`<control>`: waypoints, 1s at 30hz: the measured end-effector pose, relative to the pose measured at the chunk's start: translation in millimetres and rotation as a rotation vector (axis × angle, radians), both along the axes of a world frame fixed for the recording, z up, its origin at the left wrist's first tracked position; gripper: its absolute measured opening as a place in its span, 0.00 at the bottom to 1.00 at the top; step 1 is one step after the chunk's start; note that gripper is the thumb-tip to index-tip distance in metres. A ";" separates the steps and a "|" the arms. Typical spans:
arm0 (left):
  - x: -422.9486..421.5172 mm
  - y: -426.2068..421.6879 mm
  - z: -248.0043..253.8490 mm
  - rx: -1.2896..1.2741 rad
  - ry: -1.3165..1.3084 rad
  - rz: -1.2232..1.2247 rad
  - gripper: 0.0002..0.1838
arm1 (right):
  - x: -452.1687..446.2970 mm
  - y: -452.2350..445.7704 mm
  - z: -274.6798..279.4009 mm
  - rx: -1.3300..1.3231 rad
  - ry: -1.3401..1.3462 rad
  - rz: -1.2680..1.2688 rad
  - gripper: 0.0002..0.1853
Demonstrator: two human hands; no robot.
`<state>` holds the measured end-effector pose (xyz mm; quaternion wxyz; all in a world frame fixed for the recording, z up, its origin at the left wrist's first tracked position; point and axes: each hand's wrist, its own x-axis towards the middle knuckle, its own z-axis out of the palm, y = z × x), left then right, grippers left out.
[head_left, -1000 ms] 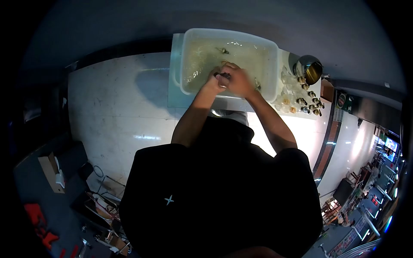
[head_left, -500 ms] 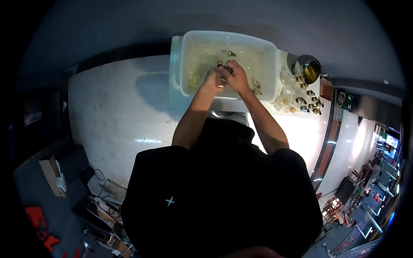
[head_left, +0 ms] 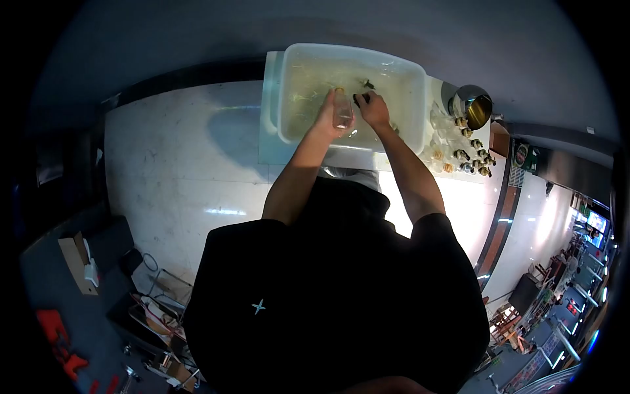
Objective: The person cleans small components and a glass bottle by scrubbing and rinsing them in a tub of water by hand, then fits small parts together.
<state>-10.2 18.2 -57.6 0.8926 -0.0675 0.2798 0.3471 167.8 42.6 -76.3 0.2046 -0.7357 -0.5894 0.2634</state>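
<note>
Below the bare left hand (head_left: 326,121) and bare right hand (head_left: 375,113): pale flat-topped table (head_left: 269,151); liable to wetting from drips or splashes. On it, directly under both hands: translucent white rectangular plastic tub (head_left: 285,92), filled with pale yellowish liquid (head_left: 308,72); possible slopping over the near wall if knocked by a wrist. Right of the right hand, outside the tub: close cluster of clear bottles with dark and gold tops (head_left: 461,155); risk of several toppling from one sideways bump. Farther right of the right hand: rounded silver metal vessel with gold-toned inside (head_left: 479,108); upright or tilted, not possible to tell.

Hands: apart, just beside each other, above the liquid. Clasped by the left hand: clear smooth-sided bottle (head_left: 342,110); probably slippery if wet, so prone to sliding under a loose grip. Ahead of the right hand, inside the tub: slender dark fitting (head_left: 369,85); easily overlooked in murky liquid. Apparently pinched at the right fingertips: small dark piece (head_left: 359,100), detail too small to read; possible drop into the tub from too light a pinch.
</note>
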 end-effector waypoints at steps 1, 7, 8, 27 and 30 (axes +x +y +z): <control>-2.6 3.8 1.3 -0.031 0.009 0.029 0.28 | 8.5 -0.2 -23.9 -0.067 -0.052 -0.076 0.21; -1.2 13.9 -10.7 -0.198 0.081 0.248 0.24 | 3.9 -9.3 -84.1 -0.290 0.249 -0.635 0.27; 0.4 16.1 -21.7 -0.234 0.081 0.261 0.23 | -3.5 -10.3 -82.6 -0.293 0.474 -0.753 0.26; 40.9 39.3 -57.2 -0.214 0.103 0.364 0.18 | -51.7 -53.4 98.8 0.519 0.195 0.337 0.12; 60.6 43.9 -79.3 -0.187 0.177 0.419 0.19 | -49.2 -44.3 90.2 0.534 0.105 0.116 0.13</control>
